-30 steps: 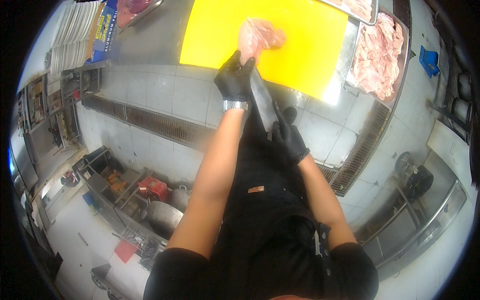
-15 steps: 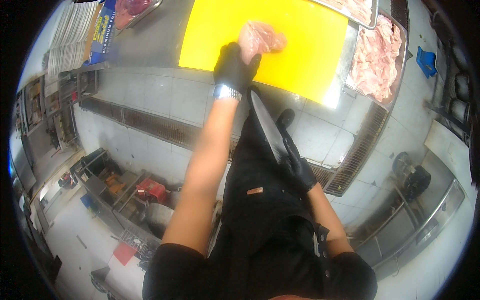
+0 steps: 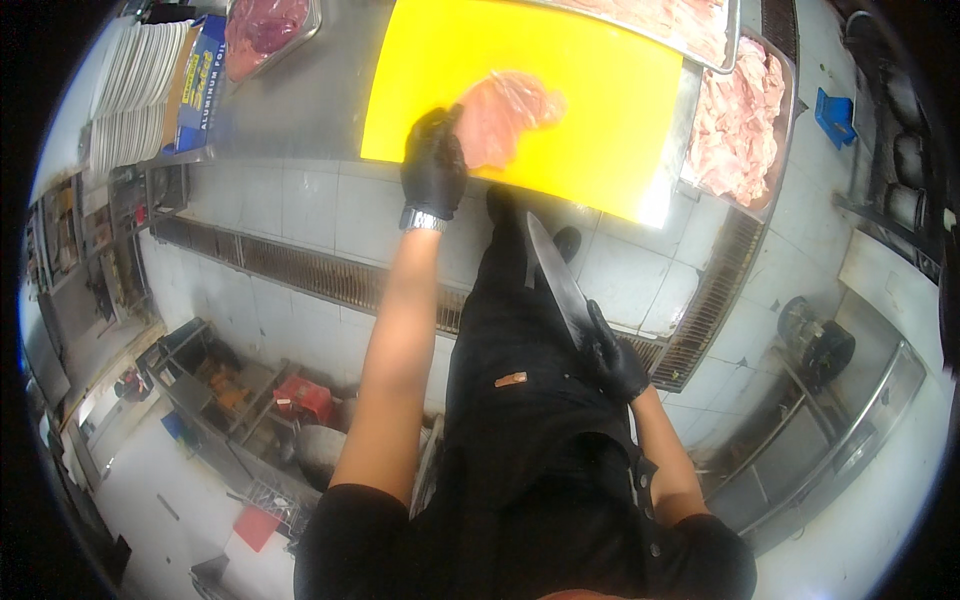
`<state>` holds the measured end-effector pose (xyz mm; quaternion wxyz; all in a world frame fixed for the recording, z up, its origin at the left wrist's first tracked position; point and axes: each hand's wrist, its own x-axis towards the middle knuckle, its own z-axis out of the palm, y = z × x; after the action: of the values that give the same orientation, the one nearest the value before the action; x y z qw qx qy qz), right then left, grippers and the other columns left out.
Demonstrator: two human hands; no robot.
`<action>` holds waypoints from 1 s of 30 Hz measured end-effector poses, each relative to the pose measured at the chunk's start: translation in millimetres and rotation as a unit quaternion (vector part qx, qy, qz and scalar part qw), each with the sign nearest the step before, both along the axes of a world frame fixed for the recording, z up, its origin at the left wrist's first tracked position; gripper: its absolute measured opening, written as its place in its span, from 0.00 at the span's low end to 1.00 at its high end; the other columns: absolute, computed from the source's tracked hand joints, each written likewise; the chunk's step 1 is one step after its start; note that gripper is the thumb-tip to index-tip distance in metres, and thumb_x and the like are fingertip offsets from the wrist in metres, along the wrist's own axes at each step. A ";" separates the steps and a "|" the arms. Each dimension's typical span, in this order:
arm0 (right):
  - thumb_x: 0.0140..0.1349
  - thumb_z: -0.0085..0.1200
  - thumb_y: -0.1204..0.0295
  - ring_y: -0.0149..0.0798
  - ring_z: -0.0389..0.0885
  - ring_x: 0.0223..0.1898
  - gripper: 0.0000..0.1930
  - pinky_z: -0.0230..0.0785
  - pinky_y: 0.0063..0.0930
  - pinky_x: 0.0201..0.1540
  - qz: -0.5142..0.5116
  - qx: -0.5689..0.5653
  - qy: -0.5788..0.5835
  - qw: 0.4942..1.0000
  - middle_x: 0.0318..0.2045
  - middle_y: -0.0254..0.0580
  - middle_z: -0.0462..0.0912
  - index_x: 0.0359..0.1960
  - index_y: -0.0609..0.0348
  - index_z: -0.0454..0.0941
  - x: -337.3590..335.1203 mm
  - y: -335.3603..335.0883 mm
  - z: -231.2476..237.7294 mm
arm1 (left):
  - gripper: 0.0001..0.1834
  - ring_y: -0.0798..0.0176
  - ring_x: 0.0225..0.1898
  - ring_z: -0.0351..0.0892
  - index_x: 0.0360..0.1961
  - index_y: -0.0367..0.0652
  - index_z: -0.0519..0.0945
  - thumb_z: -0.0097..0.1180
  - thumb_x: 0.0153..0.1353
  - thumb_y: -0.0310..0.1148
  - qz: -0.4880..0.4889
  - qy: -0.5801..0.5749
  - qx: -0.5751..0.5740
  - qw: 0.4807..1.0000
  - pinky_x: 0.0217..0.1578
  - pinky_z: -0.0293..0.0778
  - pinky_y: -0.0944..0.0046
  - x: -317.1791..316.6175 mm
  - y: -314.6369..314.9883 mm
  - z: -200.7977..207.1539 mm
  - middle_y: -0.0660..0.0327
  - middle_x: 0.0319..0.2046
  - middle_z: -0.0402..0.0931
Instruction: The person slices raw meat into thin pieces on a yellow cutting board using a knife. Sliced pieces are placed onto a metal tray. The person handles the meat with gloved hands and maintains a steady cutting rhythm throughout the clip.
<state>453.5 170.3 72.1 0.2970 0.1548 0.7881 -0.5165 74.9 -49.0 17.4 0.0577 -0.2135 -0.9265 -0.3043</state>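
Note:
A flattened piece of raw chicken [image 3: 500, 118], pale pink and slightly blurred, lies on the yellow cutting board [image 3: 420, 60]. My left hand [image 3: 434, 165], in a black glove, grips the chicken's left edge, with the thumb along the meat; the fingertips are partly hidden. Lower and to the right, off the board, my gloved right hand [image 3: 614, 358] is closed round a long-bladed knife [image 3: 558, 280]. The blade points up and left in front of my dark apron, its tip below the board's near edge. The knife's handle is hidden in the hand.
Beyond the board's right side are a metal tray of raw meat [image 3: 660, 15] and a deeper pan of chicken pieces [image 3: 738, 125]. Darker red meat fills a tray [image 3: 268, 35] at the upper left, near a foil box [image 3: 203, 85] and stacked white plates [image 3: 140, 90].
My left hand has moved left and nearer to me, and the chicken now lies spread wider and flatter. The right hand with the knife has drawn slightly down and right.

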 end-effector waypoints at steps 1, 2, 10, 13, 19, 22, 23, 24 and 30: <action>0.75 0.51 0.67 0.74 0.83 0.35 0.38 0.72 0.61 0.38 0.002 0.010 0.000 1.000 0.33 0.70 0.83 0.84 0.42 0.50 -4.3 -0.9 0.1 | 0.24 0.43 0.58 0.82 0.65 0.41 0.81 0.59 0.73 0.41 -0.057 0.025 -0.033 0.998 0.58 0.79 0.49 -5.7 -0.6 -0.4 0.47 0.65 0.77; 0.75 0.51 0.67 0.74 0.83 0.35 0.38 0.72 0.60 0.38 -0.006 0.001 0.008 1.000 0.33 0.70 0.83 0.84 0.43 0.50 -9.0 -2.0 0.5 | 0.23 0.42 0.57 0.83 0.64 0.40 0.81 0.58 0.73 0.41 -0.046 0.029 -0.015 0.998 0.59 0.79 0.49 -9.0 5.2 -2.1 0.46 0.61 0.81; 0.77 0.47 0.70 0.66 0.87 0.35 0.38 0.76 0.49 0.41 -0.046 -0.007 0.048 0.998 0.34 0.63 0.86 0.85 0.42 0.46 -62.7 -15.3 3.2 | 0.24 0.38 0.46 0.87 0.46 0.38 0.88 0.62 0.65 0.51 0.062 -0.220 -0.004 0.973 0.51 0.81 0.46 -51.5 18.4 7.9 0.43 0.44 0.88; 0.76 0.48 0.69 0.66 0.88 0.38 0.38 0.77 0.50 0.43 -0.070 -0.006 0.086 0.994 0.35 0.62 0.87 0.85 0.41 0.48 -76.7 -23.6 1.5 | 0.24 0.37 0.44 0.87 0.43 0.39 0.88 0.62 0.65 0.52 0.031 -0.214 -0.094 0.972 0.48 0.81 0.44 -51.1 9.7 6.7 0.43 0.41 0.88; 0.73 0.50 0.71 0.70 0.85 0.38 0.42 0.73 0.57 0.43 -0.057 0.106 0.037 0.992 0.35 0.61 0.87 0.85 0.41 0.45 -98.6 -25.3 8.8 | 0.21 0.65 0.32 0.77 0.40 0.37 0.85 0.67 0.67 0.48 0.020 -0.402 0.083 0.911 0.36 0.75 0.61 -40.4 8.4 -13.0 0.58 0.30 0.81; 0.73 0.50 0.73 0.68 0.84 0.34 0.41 0.71 0.58 0.38 -0.076 0.128 0.095 0.984 0.34 0.59 0.86 0.85 0.43 0.46 -117.7 -38.4 25.2 | 0.19 0.67 0.33 0.77 0.39 0.38 0.86 0.69 0.67 0.46 0.004 -0.391 0.143 0.909 0.35 0.76 0.62 -39.3 4.0 -7.8 0.65 0.29 0.81; 0.73 0.50 0.73 0.67 0.84 0.33 0.41 0.71 0.58 0.37 -0.069 0.158 0.116 0.978 0.34 0.58 0.86 0.85 0.44 0.46 -124.1 -44.0 29.7 | 0.19 0.68 0.34 0.78 0.40 0.38 0.86 0.70 0.67 0.46 0.005 -0.377 0.105 0.920 0.37 0.76 0.63 -39.8 2.6 -3.8 0.65 0.31 0.82; 0.73 0.50 0.73 0.67 0.84 0.33 0.41 0.71 0.58 0.38 -0.066 0.163 0.091 0.980 0.34 0.58 0.86 0.85 0.44 0.47 -128.9 -48.0 33.6 | 0.19 0.67 0.32 0.78 0.40 0.38 0.86 0.70 0.66 0.46 0.009 -0.351 0.115 0.929 0.37 0.77 0.62 -38.0 3.4 -0.1 0.64 0.31 0.83; 0.72 0.55 0.70 0.64 0.86 0.34 0.43 0.75 0.54 0.36 -0.064 0.220 0.087 0.969 0.35 0.58 0.88 0.85 0.37 0.48 -149.3 -73.1 27.1 | 0.21 0.64 0.27 0.74 0.25 0.39 0.82 0.72 0.64 0.45 -0.008 -0.375 0.100 0.921 0.32 0.71 0.59 -48.2 4.4 18.2 0.62 0.24 0.81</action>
<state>304.3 97.1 99.2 0.1522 0.2208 0.8938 -0.3595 26.6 -44.6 35.6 -0.2756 -0.0842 -0.8431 -0.4541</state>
